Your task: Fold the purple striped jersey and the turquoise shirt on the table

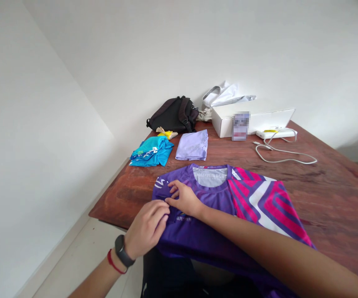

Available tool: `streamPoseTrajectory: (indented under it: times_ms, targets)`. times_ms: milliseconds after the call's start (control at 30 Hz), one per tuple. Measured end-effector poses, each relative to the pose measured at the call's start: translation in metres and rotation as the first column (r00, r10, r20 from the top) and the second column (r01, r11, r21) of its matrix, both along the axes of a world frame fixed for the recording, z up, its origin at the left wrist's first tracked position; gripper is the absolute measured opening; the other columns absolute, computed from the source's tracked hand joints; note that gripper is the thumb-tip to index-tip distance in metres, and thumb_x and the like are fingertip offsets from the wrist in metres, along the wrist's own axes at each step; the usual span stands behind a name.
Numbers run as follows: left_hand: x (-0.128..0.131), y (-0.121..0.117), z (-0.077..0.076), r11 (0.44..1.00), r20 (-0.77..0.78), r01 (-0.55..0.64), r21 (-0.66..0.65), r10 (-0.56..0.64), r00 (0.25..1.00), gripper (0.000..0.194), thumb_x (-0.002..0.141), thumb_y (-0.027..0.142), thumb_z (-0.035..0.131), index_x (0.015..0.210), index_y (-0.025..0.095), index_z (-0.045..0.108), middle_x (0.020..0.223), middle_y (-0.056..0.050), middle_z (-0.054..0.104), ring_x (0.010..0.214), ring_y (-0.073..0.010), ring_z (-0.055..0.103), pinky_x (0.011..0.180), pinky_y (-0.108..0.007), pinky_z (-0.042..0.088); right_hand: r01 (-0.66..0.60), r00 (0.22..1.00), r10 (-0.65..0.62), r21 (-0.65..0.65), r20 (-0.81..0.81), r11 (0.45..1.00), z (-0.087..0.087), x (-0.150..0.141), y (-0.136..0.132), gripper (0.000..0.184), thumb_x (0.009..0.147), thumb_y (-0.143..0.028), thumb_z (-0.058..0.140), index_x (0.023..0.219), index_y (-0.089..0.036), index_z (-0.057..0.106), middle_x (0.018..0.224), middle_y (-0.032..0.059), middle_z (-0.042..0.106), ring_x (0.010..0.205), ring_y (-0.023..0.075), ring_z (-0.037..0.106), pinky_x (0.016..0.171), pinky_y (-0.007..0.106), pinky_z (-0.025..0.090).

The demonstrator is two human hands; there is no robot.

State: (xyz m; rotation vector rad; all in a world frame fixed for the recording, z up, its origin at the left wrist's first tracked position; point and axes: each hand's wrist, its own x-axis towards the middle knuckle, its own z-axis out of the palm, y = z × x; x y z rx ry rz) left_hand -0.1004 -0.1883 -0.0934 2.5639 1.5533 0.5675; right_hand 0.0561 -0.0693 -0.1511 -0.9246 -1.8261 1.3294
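A purple jersey (pixel 216 194) lies spread on the wooden table, its collar facing away from me. Its right sleeve is striped pink, white and purple, while the left sleeve area is folded inward over the chest. My left hand (pixel 148 225), wearing a black wristband and a red cord, is closed on the jersey's fabric near its left side; the fingertips are partly hidden. Just beside it, my right hand (pixel 185 199) rests over the folded part, fingers loosely bent and apart from the thumb. The right forearm crosses over the jersey's front.
Behind the jersey lie a folded blue shirt (pixel 152 151) and a folded lavender cloth (pixel 192 145). Farther back are a black backpack (pixel 169 116), a yellow item (pixel 167 133), a white box (pixel 222 122), a white cable (pixel 286 160) and a white bag (pixel 225 95). The wooden table (pixel 337 207) ends at the left, near the wall.
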Motion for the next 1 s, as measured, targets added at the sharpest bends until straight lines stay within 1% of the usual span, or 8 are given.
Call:
streamPoseTrajectory:
  times_ms: [167, 333, 433, 567, 667, 833, 933, 1000]
  targets:
    - [-0.044, 0.035, 0.011, 0.996, 0.005, -0.084, 0.043, 0.084, 0.996, 0.042, 0.088, 0.001, 0.039, 0.116, 0.021, 0.063, 0.117, -0.008, 0.065, 0.113, -0.0225, 0.061, 0.102, -0.039, 0.047, -0.017, 0.999, 0.015, 0.035, 0.034, 0.999, -0.002, 0.001, 0.001, 0.039, 0.074, -0.012, 0.075, 0.109, -0.018, 0.059, 0.084, -0.0022, 0.062, 0.069, 0.0117, 0.063, 0.065, 0.024, 0.051]
    - [-0.059, 0.073, 0.018, 0.996, -0.075, 0.011, -0.093, -0.018, 0.997, 0.048, 0.087, 0.01, 0.054, 0.132, 0.025, 0.062, 0.138, -0.008, 0.059, 0.129, -0.0252, 0.054, 0.114, -0.042, 0.041, -0.026, 0.999, 0.026, 0.014, 0.026, 1.0, -0.003, 0.001, 0.003, 0.039, 0.073, -0.007, 0.072, 0.108, -0.018, 0.059, 0.08, -0.004, 0.061, 0.066, 0.0107, 0.062, 0.061, 0.021, 0.048]
    - [-0.058, 0.089, 0.015, 0.982, -0.093, 0.088, -0.169, -0.104, 0.99, 0.049, 0.084, 0.01, 0.058, 0.13, 0.025, 0.066, 0.144, -0.01, 0.055, 0.134, -0.0275, 0.051, 0.116, -0.044, 0.039, -0.048, 0.999, 0.048, -0.03, 0.007, 0.998, -0.003, 0.001, 0.004, 0.041, 0.073, -0.008, 0.073, 0.11, -0.019, 0.058, 0.079, -0.0049, 0.061, 0.066, 0.011, 0.062, 0.06, 0.022, 0.047]
    - [-0.054, 0.106, 0.012, 0.968, -0.032, 0.143, -0.208, -0.152, 0.988, 0.022, 0.092, 0.018, 0.056, 0.101, 0.023, 0.075, 0.137, -0.01, 0.061, 0.13, -0.027, 0.054, 0.112, -0.043, 0.042, -0.06, 0.998, 0.059, -0.062, -0.017, 0.996, -0.004, 0.001, 0.005, 0.059, 0.068, -0.02, 0.083, 0.121, -0.019, 0.055, 0.081, -0.0045, 0.061, 0.068, 0.0126, 0.062, 0.065, 0.025, 0.05]
    - [-0.047, 0.117, 0.016, 0.965, 0.042, 0.151, -0.213, -0.145, 0.988, 0.023, 0.099, 0.028, 0.052, 0.106, 0.021, 0.073, 0.129, -0.011, 0.066, 0.124, -0.0251, 0.058, 0.109, -0.041, 0.044, -0.039, 0.999, 0.038, -0.073, -0.01, 0.997, -0.005, 0.002, 0.006, 0.074, 0.064, -0.03, 0.088, 0.128, -0.018, 0.052, 0.081, -0.0047, 0.06, 0.068, 0.0135, 0.06, 0.064, 0.026, 0.049]
    - [-0.023, 0.135, 0.025, 0.95, 0.086, 0.194, -0.246, -0.178, 0.98, 0.028, 0.101, 0.037, 0.051, 0.105, 0.017, 0.071, 0.103, -0.008, 0.072, 0.098, -0.0218, 0.066, 0.091, -0.033, 0.05, 0.086, 0.996, -0.086, -0.048, 0.006, 0.995, -0.006, 0.0, 0.011, 0.023, 0.085, -0.04, 0.067, 0.09, -0.018, 0.064, 0.073, -0.0022, 0.061, 0.066, 0.0142, 0.056, 0.06, 0.026, 0.042]
    - [-0.012, 0.149, 0.02, 0.952, 0.147, 0.18, -0.247, -0.147, 0.978, 0.027, 0.1, 0.039, 0.053, 0.099, 0.018, 0.068, 0.094, -0.005, 0.071, 0.089, -0.0207, 0.066, 0.085, -0.032, 0.051, 0.138, 0.987, -0.149, -0.142, -0.065, 0.98, -0.007, -0.001, 0.013, 0.029, 0.09, -0.044, 0.057, 0.078, -0.018, 0.063, 0.069, -0.0004, 0.062, 0.066, 0.0157, 0.058, 0.058, 0.025, 0.044]
    - [-0.01, 0.154, 0.014, 0.976, 0.23, 0.119, -0.184, -0.075, 0.97, 0.026, 0.097, 0.039, 0.057, 0.111, 0.018, 0.065, 0.107, -0.007, 0.07, 0.099, -0.0223, 0.066, 0.09, -0.035, 0.052, 0.187, 0.969, -0.216, -0.213, -0.121, 0.959, -0.006, 0.0, 0.013, 0.034, 0.088, -0.05, 0.059, 0.078, -0.018, 0.064, 0.068, 0.0003, 0.063, 0.067, 0.017, 0.059, 0.057, 0.025, 0.046]
